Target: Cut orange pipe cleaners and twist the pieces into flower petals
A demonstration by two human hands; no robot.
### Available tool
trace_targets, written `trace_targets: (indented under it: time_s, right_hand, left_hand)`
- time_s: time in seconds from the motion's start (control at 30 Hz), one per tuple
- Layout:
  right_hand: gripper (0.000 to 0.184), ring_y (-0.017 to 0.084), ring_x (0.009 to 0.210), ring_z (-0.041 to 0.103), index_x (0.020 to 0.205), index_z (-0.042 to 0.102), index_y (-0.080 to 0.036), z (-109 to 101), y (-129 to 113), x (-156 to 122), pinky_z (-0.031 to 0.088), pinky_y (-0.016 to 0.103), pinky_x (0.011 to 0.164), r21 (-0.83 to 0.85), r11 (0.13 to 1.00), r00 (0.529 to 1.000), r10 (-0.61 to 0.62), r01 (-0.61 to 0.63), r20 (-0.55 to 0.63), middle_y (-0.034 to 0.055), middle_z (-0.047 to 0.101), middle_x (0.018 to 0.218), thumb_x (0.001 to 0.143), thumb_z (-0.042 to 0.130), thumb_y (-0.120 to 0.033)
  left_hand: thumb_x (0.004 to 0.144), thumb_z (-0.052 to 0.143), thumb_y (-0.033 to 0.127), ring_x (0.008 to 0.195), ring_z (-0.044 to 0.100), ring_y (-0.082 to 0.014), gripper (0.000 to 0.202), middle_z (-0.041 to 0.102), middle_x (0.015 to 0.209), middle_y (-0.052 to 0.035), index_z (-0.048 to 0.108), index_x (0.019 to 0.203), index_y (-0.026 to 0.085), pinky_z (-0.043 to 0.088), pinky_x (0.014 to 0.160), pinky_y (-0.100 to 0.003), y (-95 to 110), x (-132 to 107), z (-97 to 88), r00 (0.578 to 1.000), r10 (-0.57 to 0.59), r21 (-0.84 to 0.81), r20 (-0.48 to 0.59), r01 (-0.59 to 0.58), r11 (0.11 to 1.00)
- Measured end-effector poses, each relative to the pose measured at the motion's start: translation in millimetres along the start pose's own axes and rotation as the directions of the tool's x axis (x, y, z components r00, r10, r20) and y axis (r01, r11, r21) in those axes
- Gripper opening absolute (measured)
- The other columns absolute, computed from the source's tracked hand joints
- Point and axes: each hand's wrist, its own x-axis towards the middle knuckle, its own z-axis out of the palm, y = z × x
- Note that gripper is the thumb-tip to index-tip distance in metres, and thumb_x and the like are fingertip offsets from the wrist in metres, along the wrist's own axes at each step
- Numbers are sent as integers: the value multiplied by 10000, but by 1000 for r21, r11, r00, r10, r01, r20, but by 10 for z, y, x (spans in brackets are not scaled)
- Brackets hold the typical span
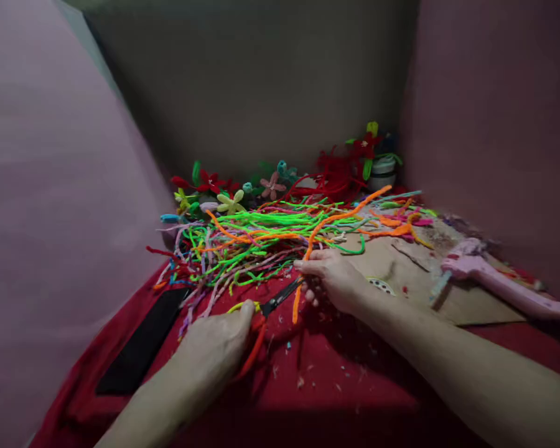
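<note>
My left hand grips a pair of scissors with yellow and red-orange handles. Their dark blades reach up to an orange pipe cleaner, close below my other hand's fingers; whether they touch it I cannot make out. That fuzzy stem is pinched in my right hand. Its long end rises to the upper right, and a short end hangs below the fingers. Just behind both hands lies a wide heap of loose pipe cleaners, mostly green, with pink, orange and lilac ones among them.
A pink glue gun rests on a cardboard sheet at right. A black flat strip lies at left. Fuzzy flowers and a white lidded container stand behind. Small clippings dot the red cloth.
</note>
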Motion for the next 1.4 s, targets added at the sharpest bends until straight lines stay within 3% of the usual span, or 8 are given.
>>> trace_targets:
  time_s: [0.37, 0.67, 0.83, 1.17, 1.3, 1.37, 1.4]
  right_hand:
    - [162, 92, 278, 452, 635, 433, -165, -15, 1, -14, 363, 181, 276, -4, 998, 998, 67, -67, 3, -13, 536, 410, 783, 497, -166]
    - [158, 87, 293, 463, 628, 456, -157, 0, 30, 12, 358, 177, 273, -11, 1000, 1000, 20, -20, -23, -21, 531, 429, 780, 497, -178]
    - [162, 87, 285, 449, 612, 452, -162, -17, 39, 24, 340, 176, 262, -18, 1000, 999, 17, -18, -28, -25, 529, 419, 763, 507, -178]
    - [181, 96, 261, 435, 589, 429, -167, 16, 7, -5, 324, 186, 262, -44, 996, 997, 82, -82, 0, -13, 525, 397, 760, 487, -154]
    - [199, 86, 270, 436, 582, 448, -155, 6, -2, 1, 323, 182, 266, -35, 997, 998, 70, -70, 4, -13, 522, 410, 780, 473, -154]
    - [206, 79, 278, 438, 587, 452, -153, -1, 7, 8, 332, 179, 275, -19, 998, 999, 54, -54, 6, -19, 521, 418, 790, 478, -170]
    - [207, 75, 281, 438, 592, 452, -153, -3, 14, 11, 332, 175, 278, -12, 999, 999, 45, -45, 9, -23, 521, 421, 793, 488, -186]
  left_hand:
    - [825, 306, 94, 684, 648, -224, 242, 666, 800, -96, 494, 968, 145, 458, 558, -294, 86, -2, 42, 999, -52, 4, -12, 52, 999]
    - [810, 289, 64, 669, 656, -250, 338, 658, 720, -96, 426, 1114, 121, 459, 540, -297, 72, 16, 132, 996, -89, 73, -7, 89, 993]
    - [808, 264, 58, 628, 647, -246, 294, 633, 678, -87, 460, 1014, 131, 451, 526, -301, 81, 62, 182, 995, -97, 46, -39, 99, 994]
    - [805, 229, 40, 675, 632, -214, 315, 627, 751, -103, 504, 920, 143, 448, 583, -294, 75, 74, 66, 989, -116, 55, -86, 121, 991]
    - [791, 280, 70, 614, 614, -220, 278, 603, 659, -67, 482, 966, 150, 411, 523, -276, -7, 63, 207, 978, -128, -103, -165, 112, 988]
    - [803, 339, 145, 565, 589, -189, 195, 573, 602, -31, 466, 949, 165, 394, 506, -248, -40, 75, 268, 957, -189, -358, -221, 100, 928]
    - [810, 370, 197, 534, 569, -166, 141, 557, 583, -12, 460, 916, 174, 389, 496, -234, -44, 88, 276, 947, -230, -530, -225, 79, 844]
